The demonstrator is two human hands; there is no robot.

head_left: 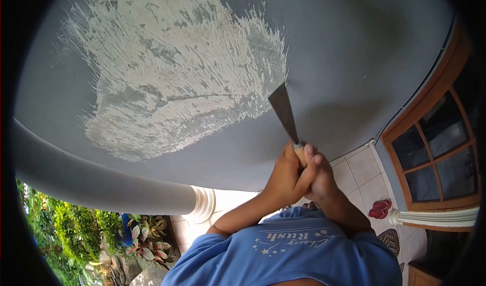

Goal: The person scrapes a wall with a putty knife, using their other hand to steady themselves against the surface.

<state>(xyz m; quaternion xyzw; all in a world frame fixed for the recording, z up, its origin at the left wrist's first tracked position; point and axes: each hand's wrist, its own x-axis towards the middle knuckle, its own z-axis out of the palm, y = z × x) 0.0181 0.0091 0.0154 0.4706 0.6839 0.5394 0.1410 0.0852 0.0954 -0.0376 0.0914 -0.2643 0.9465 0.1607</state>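
Both of my hands are wrapped round the wooden handle [302,155] of a paint scraper [284,111]. My left hand [287,173] and my right hand [321,177] press together, their fingers partly overlapping on the grip. The flat metal blade points up and away from me, its wide edge right at the lower right border of a scraped patch [177,78]. That patch is rough and whitish, with streaks and leftover bits of grey paint. Around it the wall [344,68] is smooth and painted grey.
A rounded grey column [116,185] with a white base [203,204] stands at the left, beside green plants [81,228]. On the right is a wood-framed window [435,149]. Red sandals [379,209] lie on the tiled floor [357,172].
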